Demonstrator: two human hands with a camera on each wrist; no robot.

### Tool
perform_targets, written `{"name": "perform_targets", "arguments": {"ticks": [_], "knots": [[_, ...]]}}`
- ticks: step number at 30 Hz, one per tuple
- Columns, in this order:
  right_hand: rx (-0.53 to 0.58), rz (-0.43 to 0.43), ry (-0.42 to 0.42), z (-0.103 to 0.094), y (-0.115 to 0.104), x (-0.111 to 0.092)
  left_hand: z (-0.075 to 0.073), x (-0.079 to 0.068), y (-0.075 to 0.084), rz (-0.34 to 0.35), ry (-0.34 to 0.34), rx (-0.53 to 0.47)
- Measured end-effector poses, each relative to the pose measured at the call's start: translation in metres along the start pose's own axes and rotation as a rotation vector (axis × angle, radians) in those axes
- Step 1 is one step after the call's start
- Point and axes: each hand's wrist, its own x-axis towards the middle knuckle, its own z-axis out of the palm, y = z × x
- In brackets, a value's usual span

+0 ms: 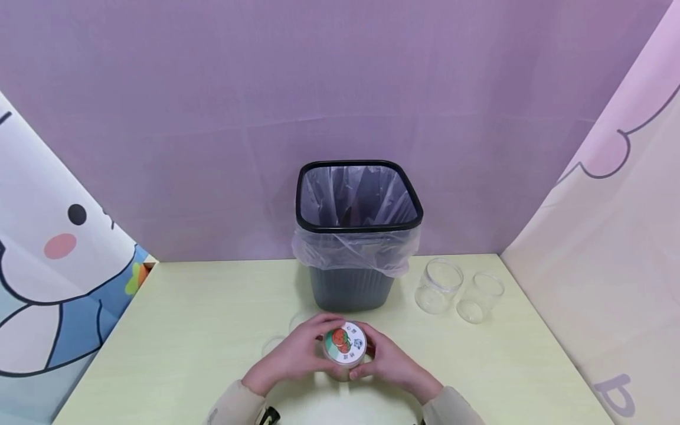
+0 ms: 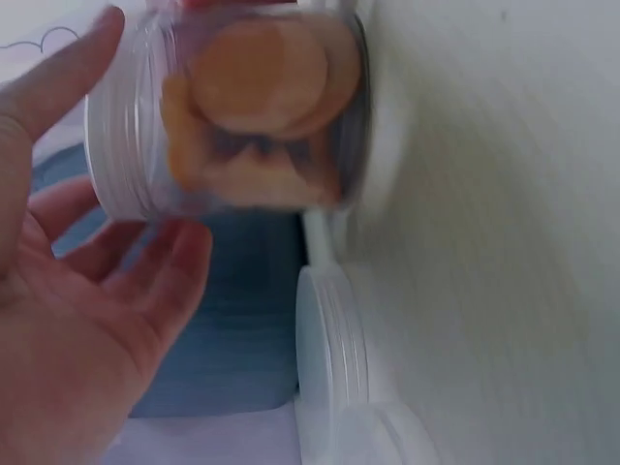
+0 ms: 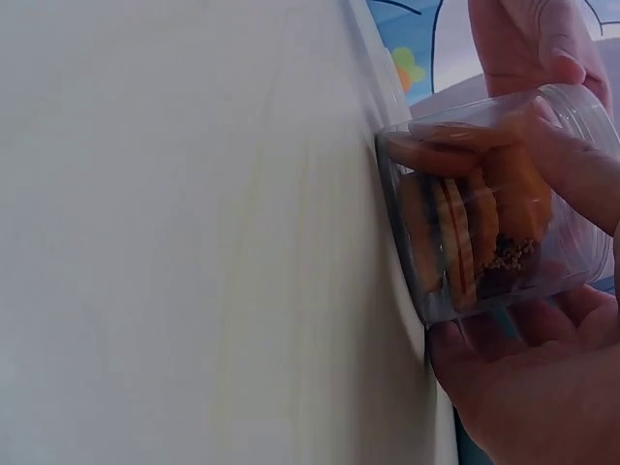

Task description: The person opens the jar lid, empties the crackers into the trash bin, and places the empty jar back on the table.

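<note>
A clear round jar of cookies (image 3: pixel 455 213) stands upright on the table between both hands. Its lid bears a round printed label (image 1: pixel 345 342) with a red fruit picture. My left hand (image 1: pixel 300 354) curves round the left of the jar near the lid, thumb in front and fingers behind. From the right, my right hand (image 1: pixel 390 363) grips the jar, its thumb (image 3: pixel 572 160) across the near side. Round orange-brown cookies (image 2: pixel 262 77) and dark-topped ones show through the wall.
Behind the jar stands a grey trash bin (image 1: pixel 347 289) with a black rim and a plastic liner (image 1: pixel 356 251). Two clear jars without lids (image 1: pixel 438 289) are at the back right. Clear round lids (image 2: pixel 334 339) lie to the left of the bin's front.
</note>
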Motion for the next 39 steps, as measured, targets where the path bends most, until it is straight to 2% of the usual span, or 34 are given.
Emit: {"name": "perform_targets", "arguments": {"ticks": [3, 7, 16, 30, 33, 39], "knots": [[0.015, -0.007, -0.015, -0.001, 0.0, 0.0, -0.002, 0.002, -0.004, 0.027, -0.036, -0.03], [0.023, -0.012, -0.03, -0.001, 0.0, 0.001, -0.002, 0.003, -0.007, 0.014, -0.056, -0.061], [0.02, -0.004, 0.003, 0.001, 0.0, 0.001, 0.002, 0.002, -0.006, -0.044, -0.016, -0.136], [0.019, -0.015, 0.039, 0.005, 0.002, -0.001, 0.007, -0.002, -0.005, -0.069, 0.019, -0.142], [0.012, -0.028, 0.064, 0.007, 0.002, -0.001, 0.009, -0.003, -0.004, -0.075, 0.039, -0.131], [-0.031, -0.036, 0.148, 0.014, 0.003, -0.001, 0.017, -0.005, -0.001, -0.104, 0.134, -0.094]]}}
